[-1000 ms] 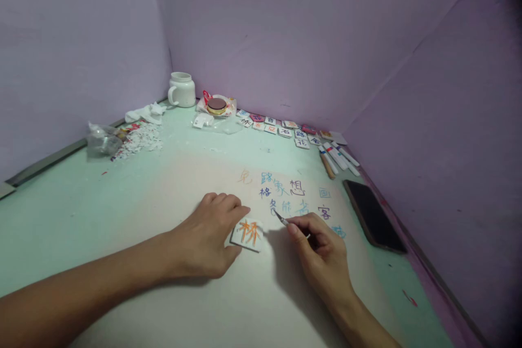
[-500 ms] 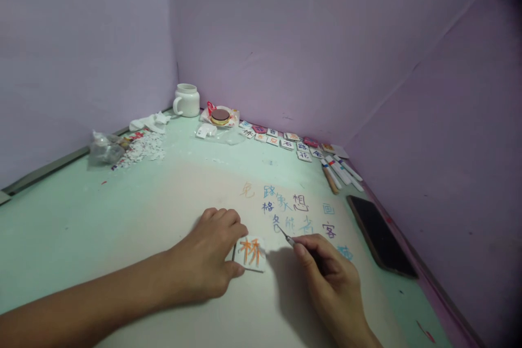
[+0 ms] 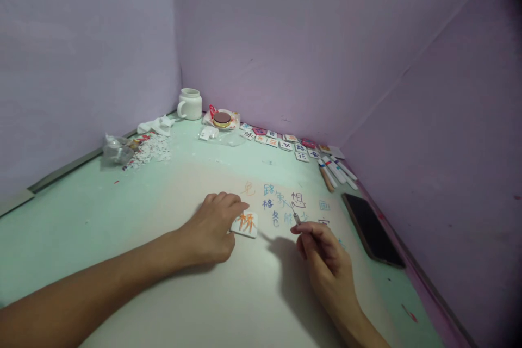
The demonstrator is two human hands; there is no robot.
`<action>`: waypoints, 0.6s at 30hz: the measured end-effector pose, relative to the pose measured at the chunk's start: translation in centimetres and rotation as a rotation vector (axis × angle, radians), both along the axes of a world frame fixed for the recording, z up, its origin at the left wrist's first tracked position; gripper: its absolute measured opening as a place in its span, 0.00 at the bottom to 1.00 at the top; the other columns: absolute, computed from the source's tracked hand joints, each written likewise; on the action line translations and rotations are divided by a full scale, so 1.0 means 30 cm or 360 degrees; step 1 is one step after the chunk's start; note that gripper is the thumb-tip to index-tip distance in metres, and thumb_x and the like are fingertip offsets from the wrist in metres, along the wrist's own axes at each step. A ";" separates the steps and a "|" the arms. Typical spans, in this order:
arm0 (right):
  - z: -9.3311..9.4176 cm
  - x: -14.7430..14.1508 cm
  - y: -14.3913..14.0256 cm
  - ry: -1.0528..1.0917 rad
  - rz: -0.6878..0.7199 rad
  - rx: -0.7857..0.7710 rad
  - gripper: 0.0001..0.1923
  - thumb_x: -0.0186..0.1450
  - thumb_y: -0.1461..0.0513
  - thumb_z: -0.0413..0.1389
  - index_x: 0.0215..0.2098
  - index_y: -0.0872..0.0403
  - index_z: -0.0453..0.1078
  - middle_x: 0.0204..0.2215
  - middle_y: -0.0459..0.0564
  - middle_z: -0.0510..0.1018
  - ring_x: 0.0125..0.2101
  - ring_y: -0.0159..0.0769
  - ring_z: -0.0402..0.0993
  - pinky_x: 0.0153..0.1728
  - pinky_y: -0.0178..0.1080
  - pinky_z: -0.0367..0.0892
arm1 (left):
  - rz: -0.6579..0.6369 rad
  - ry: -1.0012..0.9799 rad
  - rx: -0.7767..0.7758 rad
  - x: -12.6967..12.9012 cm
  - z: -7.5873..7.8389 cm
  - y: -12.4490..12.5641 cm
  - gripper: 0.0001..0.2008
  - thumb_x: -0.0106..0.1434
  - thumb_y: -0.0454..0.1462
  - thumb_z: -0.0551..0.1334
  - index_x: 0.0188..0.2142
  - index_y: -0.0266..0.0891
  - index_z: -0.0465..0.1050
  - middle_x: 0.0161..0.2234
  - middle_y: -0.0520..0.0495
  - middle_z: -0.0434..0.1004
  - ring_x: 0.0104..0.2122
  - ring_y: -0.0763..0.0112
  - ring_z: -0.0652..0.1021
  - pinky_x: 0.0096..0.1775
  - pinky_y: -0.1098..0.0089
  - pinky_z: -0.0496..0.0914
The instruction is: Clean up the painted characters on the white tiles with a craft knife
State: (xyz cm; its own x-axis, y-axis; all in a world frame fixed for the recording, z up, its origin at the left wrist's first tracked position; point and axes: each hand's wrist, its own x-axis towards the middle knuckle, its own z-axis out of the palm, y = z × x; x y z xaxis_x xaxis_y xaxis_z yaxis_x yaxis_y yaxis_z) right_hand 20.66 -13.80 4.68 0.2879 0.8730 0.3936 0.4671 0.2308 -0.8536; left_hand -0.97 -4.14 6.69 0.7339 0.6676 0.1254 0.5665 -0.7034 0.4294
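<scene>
My left hand [image 3: 214, 227] lies on the table with its thumb and fingers closed on the left side of a small white square card [image 3: 249, 231]. An orange handwritten character covers the card. My right hand [image 3: 328, 263] pinches a slim tool with a thin pointed metal tip [image 3: 296, 218]; most of its handle is hidden in the hand. That tip points up and away, to the right of the card and apart from it. Around it, handwritten characters [image 3: 268, 205] in several colours mark the pale tabletop [image 3: 196, 304].
White cards with characters [image 3: 286, 146] lie along the back wall, beside several markers [image 3: 331, 170]. A phone [image 3: 373, 231] lies at the right edge. Farther left are a white mug [image 3: 190, 104], a round gold-rimmed lid [image 3: 222, 119], paper scraps [image 3: 153, 153] and a clear plastic bag [image 3: 117, 149].
My left hand and the card have moved away from me across the table. My right hand has shifted slightly away too, the tool's tip now pointing more steeply upward. The view has shifted slightly.
</scene>
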 end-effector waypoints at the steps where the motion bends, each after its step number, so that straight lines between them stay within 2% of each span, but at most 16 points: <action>1: 0.006 0.000 0.002 0.0044 0.0040 -0.0025 0.07 0.65 0.60 0.51 0.34 0.50 0.71 0.23 0.44 0.71 0.23 0.30 0.67 0.25 0.32 0.64 | 0.0000 0.0020 -0.0017 0.001 -0.001 0.001 0.28 0.48 0.27 0.57 0.52 0.35 0.66 0.49 0.38 0.69 0.48 0.52 0.69 0.50 0.51 0.62; 6: 0.015 0.009 0.008 0.0400 0.0189 -0.0161 0.06 0.64 0.57 0.55 0.37 0.48 0.73 0.31 0.46 0.76 0.28 0.31 0.70 0.32 0.35 0.67 | 0.0006 -0.0013 -0.0128 0.006 -0.019 0.014 0.22 0.55 0.30 0.58 0.51 0.35 0.66 0.49 0.39 0.70 0.49 0.54 0.69 0.51 0.52 0.63; 11: 0.012 0.018 0.008 0.0675 0.0277 -0.0293 0.09 0.60 0.54 0.60 0.36 0.49 0.73 0.30 0.47 0.79 0.27 0.30 0.69 0.31 0.33 0.66 | -0.0190 -0.0228 -0.0268 -0.001 -0.024 0.027 0.28 0.52 0.23 0.52 0.53 0.33 0.64 0.53 0.38 0.67 0.54 0.62 0.67 0.57 0.59 0.61; 14: 0.015 0.013 0.013 0.0775 0.0252 -0.0340 0.11 0.58 0.53 0.61 0.35 0.51 0.72 0.28 0.48 0.79 0.24 0.29 0.68 0.27 0.33 0.65 | -0.0085 -0.0300 -0.0305 0.003 -0.008 0.006 0.26 0.53 0.25 0.52 0.53 0.33 0.65 0.53 0.39 0.67 0.54 0.63 0.67 0.57 0.60 0.61; 16: 0.011 0.008 0.022 0.0745 0.0204 -0.0331 0.12 0.58 0.53 0.61 0.33 0.52 0.70 0.26 0.47 0.78 0.21 0.28 0.66 0.23 0.33 0.63 | 0.0060 -0.0213 -0.0221 0.013 0.000 -0.020 0.23 0.57 0.32 0.56 0.53 0.33 0.65 0.52 0.37 0.68 0.52 0.57 0.67 0.55 0.55 0.62; 18: 0.004 0.004 0.032 0.0627 0.0152 -0.0332 0.11 0.59 0.54 0.60 0.33 0.52 0.67 0.25 0.46 0.77 0.19 0.28 0.65 0.20 0.32 0.60 | 0.0157 -0.0073 -0.0090 0.027 0.002 -0.047 0.24 0.57 0.40 0.60 0.52 0.33 0.66 0.49 0.36 0.68 0.50 0.51 0.68 0.51 0.50 0.63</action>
State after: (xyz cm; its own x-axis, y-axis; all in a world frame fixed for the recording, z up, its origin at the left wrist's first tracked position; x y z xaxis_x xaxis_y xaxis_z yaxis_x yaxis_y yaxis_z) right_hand 20.78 -12.84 4.79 0.2950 0.9519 0.0829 0.0826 0.0611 -0.9947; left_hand -0.16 -5.54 6.74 0.6585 0.7433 0.1178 0.6106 -0.6191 0.4939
